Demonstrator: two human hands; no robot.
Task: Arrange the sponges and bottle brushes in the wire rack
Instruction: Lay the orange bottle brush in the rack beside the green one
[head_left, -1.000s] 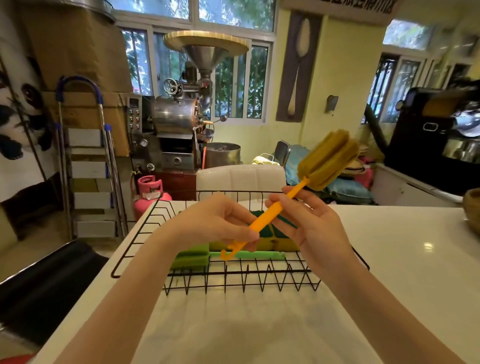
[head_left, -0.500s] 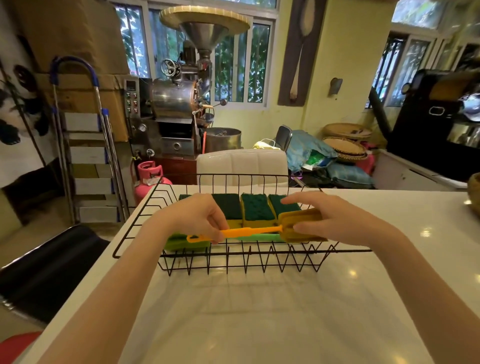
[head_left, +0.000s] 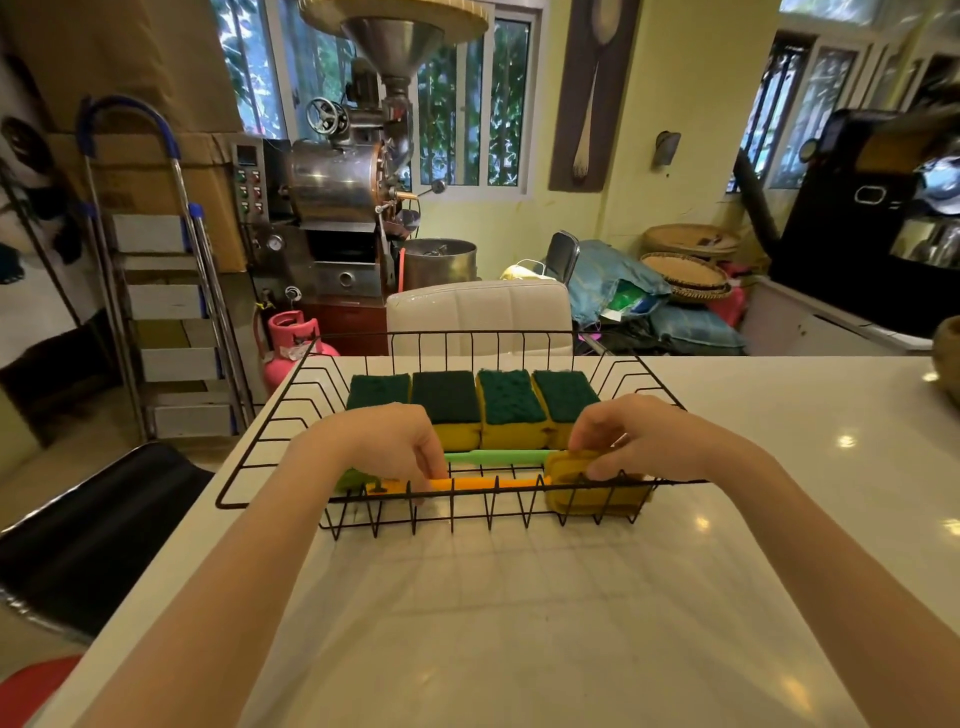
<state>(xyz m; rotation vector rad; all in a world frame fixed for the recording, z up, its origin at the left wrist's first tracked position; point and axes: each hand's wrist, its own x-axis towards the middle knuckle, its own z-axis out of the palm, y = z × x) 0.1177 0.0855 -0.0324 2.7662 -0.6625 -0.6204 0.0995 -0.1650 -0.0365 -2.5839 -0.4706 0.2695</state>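
Note:
A black wire rack (head_left: 270, 415) sits on the white counter. Several yellow sponges with dark green tops (head_left: 511, 408) stand in a row at its back. An orange bottle brush (head_left: 488, 484) with a mustard sponge head lies along the rack's front wall. My left hand (head_left: 384, 441) pinches its handle near the hooked end. My right hand (head_left: 639, 436) presses on its sponge head at the right. A green bottle brush (head_left: 493, 457) lies just behind it, its green head poking out at the left, partly hidden by my left hand.
The white counter (head_left: 519, 597) stretches in front of and to the right of the rack. A white chair back (head_left: 478, 312) stands beyond the far edge. A brown bowl (head_left: 948, 358) is at the right edge. A black seat (head_left: 88, 525) lies low to the left.
The orange brush went from raised and tilted above the rack to lying flat along the rack's front. Both hands came down with it and stay on it.

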